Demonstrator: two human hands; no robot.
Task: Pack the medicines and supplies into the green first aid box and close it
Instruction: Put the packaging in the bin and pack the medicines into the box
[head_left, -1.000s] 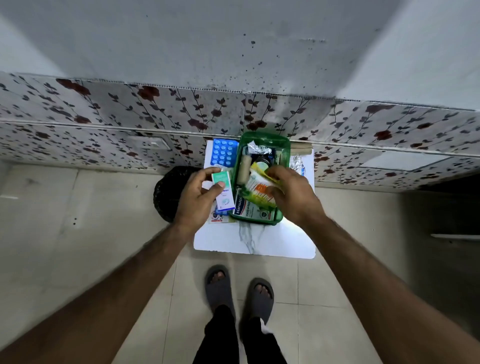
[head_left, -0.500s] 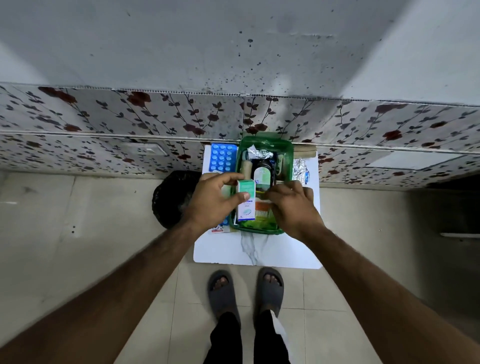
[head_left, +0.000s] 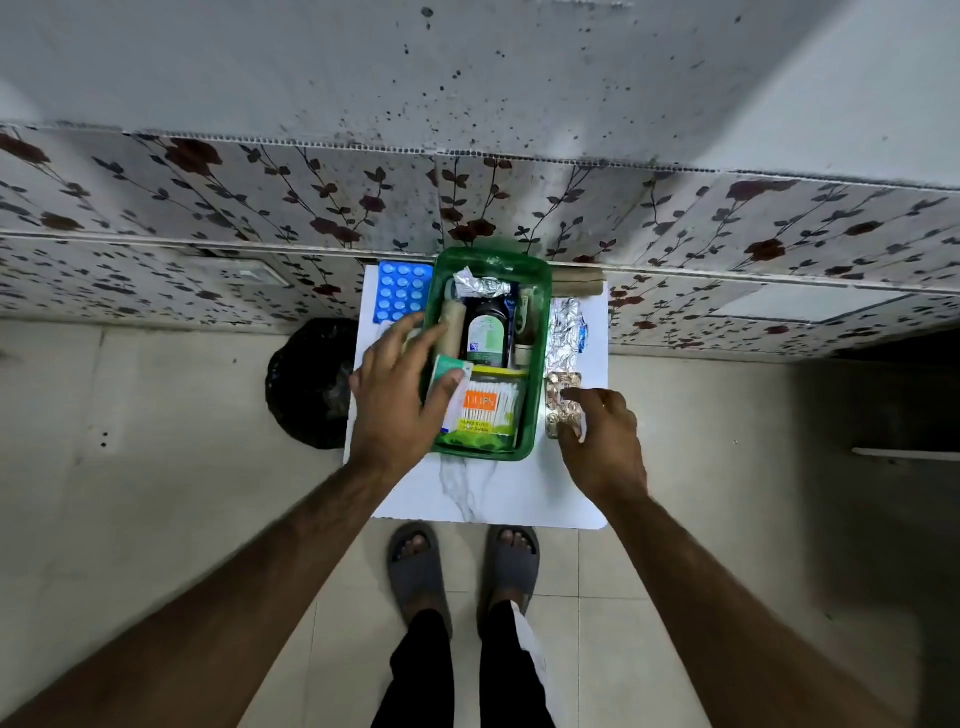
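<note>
The green first aid box (head_left: 542, 332) stands open on a small white table (head_left: 493, 493). Inside it are a dark bottle (head_left: 487, 332), a cotton swab pack (head_left: 488, 410), a crumpled foil strip (head_left: 480, 286) and a brown roll (head_left: 452, 327). My left hand (head_left: 395, 400) lies over the box's left edge with fingers spread. Its thumb rests on a small teal-and-white carton (head_left: 448, 370) lying in the box. My right hand (head_left: 597, 436) is right of the box. Its thumb and forefinger pinch a golden pill strip (head_left: 558, 397) lying on the table.
A blue blister sheet (head_left: 402, 296) lies left of the box, silver foil strips (head_left: 566, 327) on its right, and a brown roll (head_left: 576, 283) behind by the floral wall. A black bin bag (head_left: 311, 384) sits on the floor at left. My sandalled feet (head_left: 415, 561) stand below the table.
My left hand laid the small carton in the box and spread its fingers. My right hand left the swab pack in the box and moved right onto the pill strip.
</note>
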